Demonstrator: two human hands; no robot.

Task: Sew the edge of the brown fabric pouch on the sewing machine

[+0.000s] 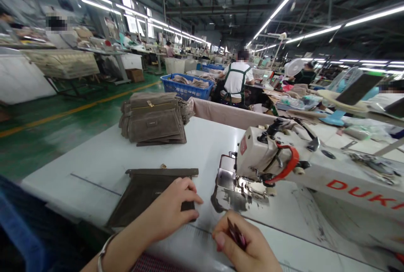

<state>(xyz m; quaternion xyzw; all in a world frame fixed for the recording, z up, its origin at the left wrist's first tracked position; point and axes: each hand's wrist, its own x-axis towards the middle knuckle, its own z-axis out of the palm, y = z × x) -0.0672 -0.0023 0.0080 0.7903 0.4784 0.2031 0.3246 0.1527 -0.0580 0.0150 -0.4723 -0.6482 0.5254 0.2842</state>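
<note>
Left hand (172, 211) lies palm down with fingers spread on a dark flat panel (148, 194) on the white table (104, 158), gripping nothing, while the right hand (244, 244) is curled closed, pinching a small dark strip (236, 234) between thumb and fingers near the table's front edge. Just beyond the right hand stands the sewing machine (268, 158), and a stack of brown pieces (154, 118) sits well back on the table, a blue basket (186, 87) behind it.
</note>
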